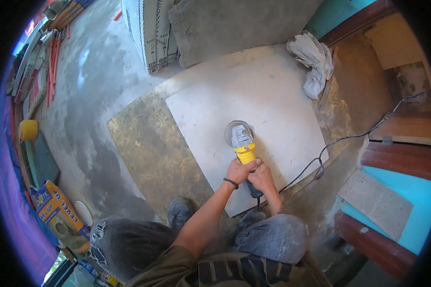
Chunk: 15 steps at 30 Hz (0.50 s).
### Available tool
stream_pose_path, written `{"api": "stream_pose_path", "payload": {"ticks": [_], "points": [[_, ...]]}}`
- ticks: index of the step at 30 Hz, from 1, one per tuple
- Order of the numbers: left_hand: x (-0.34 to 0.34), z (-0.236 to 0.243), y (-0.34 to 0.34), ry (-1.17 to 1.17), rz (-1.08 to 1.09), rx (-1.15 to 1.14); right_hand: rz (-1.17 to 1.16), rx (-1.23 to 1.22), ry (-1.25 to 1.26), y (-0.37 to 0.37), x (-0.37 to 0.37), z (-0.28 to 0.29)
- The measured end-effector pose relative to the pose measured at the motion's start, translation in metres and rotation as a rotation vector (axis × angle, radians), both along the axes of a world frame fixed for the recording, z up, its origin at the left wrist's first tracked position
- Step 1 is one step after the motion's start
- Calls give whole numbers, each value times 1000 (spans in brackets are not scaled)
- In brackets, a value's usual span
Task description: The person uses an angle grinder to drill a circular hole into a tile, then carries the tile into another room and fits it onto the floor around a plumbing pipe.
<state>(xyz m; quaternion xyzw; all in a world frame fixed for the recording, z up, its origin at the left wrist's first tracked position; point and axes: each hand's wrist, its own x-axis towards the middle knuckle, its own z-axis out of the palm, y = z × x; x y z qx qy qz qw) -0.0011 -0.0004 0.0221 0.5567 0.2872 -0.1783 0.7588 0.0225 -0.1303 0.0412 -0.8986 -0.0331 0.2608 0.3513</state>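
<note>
Both my hands are wrapped round a yellow angle grinder (245, 152) with a grey gear head and a round disc at its far end. My left hand (241, 172), with a dark band at the wrist, grips the body just behind the yellow front. Close behind it, my right hand (262, 178) closes round the dark rear handle. The disc is over a large pale sheet (206, 119) lying flat on the floor; whether it touches the sheet I cannot tell. A black cord leaves the grinder's rear end, partly hidden by my right forearm.
Under the pale sheet lies a worn brownish board (148, 124). A black cable (352, 137) runs off to the right. Crumpled white plastic (313, 60) lies at the sheet's far right corner. A grey slab (239, 28) and boxes (153, 38) stand beyond. At left sits a yellow-and-blue bag (60, 213).
</note>
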Motion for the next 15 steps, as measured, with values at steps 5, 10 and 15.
{"api": "stream_pose_path", "payload": {"ticks": [5,10,15], "points": [[2,-5,-3,-23,28,-51,-9,15,-5,-2,1,-4],[3,-5,-2,-32,10,-71,-16,8,-12,-1,1,-2],[2,-8,-3,-49,62,-69,-22,25,1,5,4,7]]}}
